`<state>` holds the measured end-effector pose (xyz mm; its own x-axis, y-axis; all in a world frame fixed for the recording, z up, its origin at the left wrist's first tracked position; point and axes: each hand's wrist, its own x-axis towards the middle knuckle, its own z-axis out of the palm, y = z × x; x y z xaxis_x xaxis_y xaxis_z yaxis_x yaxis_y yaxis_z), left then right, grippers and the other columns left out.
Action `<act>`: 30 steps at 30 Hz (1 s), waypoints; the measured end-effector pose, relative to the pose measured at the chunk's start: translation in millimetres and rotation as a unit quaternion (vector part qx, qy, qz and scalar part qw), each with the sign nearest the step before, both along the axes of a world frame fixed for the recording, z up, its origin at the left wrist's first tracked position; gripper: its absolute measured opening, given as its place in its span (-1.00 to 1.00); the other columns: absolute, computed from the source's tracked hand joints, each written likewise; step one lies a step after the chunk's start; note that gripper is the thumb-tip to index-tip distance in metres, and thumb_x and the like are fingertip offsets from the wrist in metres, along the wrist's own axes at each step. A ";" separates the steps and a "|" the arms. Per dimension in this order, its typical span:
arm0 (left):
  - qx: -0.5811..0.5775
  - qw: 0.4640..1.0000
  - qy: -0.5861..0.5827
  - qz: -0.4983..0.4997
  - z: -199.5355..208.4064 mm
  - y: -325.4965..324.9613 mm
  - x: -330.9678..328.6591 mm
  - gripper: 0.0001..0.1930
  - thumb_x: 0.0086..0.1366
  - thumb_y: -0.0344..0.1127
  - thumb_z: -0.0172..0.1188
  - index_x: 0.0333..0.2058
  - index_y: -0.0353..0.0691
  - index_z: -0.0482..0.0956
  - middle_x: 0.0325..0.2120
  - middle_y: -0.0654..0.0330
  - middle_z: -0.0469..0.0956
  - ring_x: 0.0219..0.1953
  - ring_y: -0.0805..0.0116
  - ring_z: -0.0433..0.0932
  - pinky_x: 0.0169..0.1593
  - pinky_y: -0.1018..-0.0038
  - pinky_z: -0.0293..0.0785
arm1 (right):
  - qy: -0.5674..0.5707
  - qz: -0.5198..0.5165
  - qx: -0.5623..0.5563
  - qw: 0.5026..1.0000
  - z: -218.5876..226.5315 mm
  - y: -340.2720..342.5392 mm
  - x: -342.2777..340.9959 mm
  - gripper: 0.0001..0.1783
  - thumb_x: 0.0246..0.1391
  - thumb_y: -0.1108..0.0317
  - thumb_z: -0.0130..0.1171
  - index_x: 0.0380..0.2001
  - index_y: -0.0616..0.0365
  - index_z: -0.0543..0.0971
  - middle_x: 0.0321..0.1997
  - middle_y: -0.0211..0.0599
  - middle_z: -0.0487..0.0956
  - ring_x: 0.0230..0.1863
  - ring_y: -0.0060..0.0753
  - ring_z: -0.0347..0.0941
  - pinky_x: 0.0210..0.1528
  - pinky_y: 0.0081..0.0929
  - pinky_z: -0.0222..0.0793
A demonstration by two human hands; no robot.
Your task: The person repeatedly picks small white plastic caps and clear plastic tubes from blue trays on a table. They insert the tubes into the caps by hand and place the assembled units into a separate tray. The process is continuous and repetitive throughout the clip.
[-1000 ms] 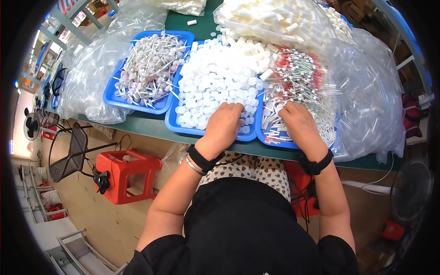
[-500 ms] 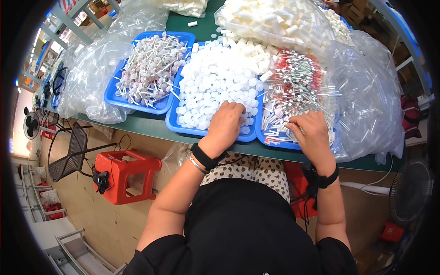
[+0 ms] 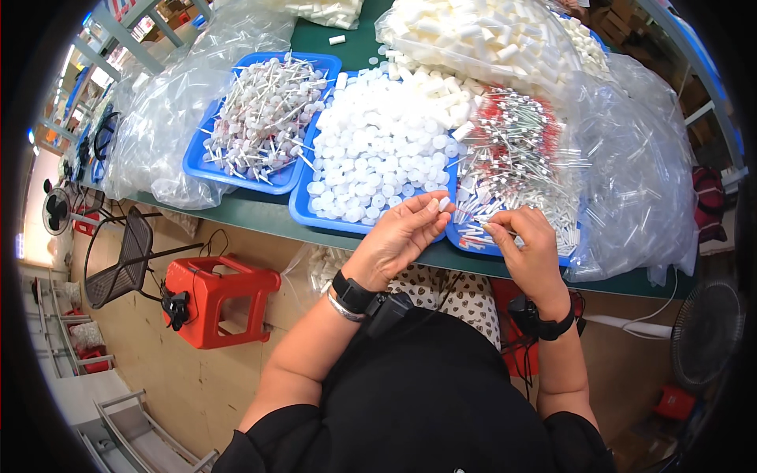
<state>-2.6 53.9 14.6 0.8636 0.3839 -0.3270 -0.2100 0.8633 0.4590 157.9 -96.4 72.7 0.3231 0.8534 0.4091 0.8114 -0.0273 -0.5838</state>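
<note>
White cap (image 3: 444,203) being pinched at the left hand (image 3: 400,236) fingertips, facing a thin stick (image 3: 495,230) being gripped between right hand (image 3: 527,244) fingertips, meeting over the tray edge (image 3: 371,229), seemingly keeping supplies close

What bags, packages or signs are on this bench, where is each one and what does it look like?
Clear plastic bag: left end of the table, crumpled, see-through.
Bag of white cylinders: far side, right of centre, clear and bulging.
Clear bag of thin tubes: right end, spilling over the edge.
Bag under the table: clear, holds pale pieces, by the left hand.
Sign: top left corner, red and white, only partly in view.
</note>
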 end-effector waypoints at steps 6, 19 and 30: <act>-0.061 0.998 -0.034 -0.007 -3.9 -12.5 0.4 -0.63 0.39 -0.33 0.16 0.09 -0.40 0.42 -0.09 0.09 0.52 -0.17 0.49 0.55 -0.03 0.64 0.57 | -0.025 0.013 -0.024 0.999 -2.7 1.0 -0.7 -0.91 0.02 0.40 0.31 -0.45 0.13 0.59 -0.58 -0.33 0.48 -0.50 -0.24 0.34 -0.34 -0.32 0.22; 0.008 0.999 0.016 0.027 -6.9 -24.5 3.0 -0.74 0.39 -0.25 0.18 -0.06 -0.29 0.52 -0.20 0.21 0.57 -0.25 0.57 0.55 -0.10 0.64 0.55 | -0.070 0.007 0.004 0.997 -5.7 2.8 -11.4 -0.90 0.04 0.45 0.29 -0.46 0.17 0.56 -0.54 -0.30 0.51 -0.53 -0.23 0.34 -0.40 -0.32 0.20; 0.026 0.999 0.030 0.022 -3.4 -30.3 4.7 -0.77 0.39 -0.24 0.18 -0.11 -0.27 0.55 -0.26 0.27 0.61 -0.30 0.61 0.57 -0.17 0.68 0.56 | -0.187 0.024 0.038 0.981 -6.6 2.5 -16.8 -0.87 -0.03 0.48 0.33 -0.40 0.16 0.55 -0.57 -0.33 0.49 -0.57 -0.25 0.34 -0.43 -0.32 0.20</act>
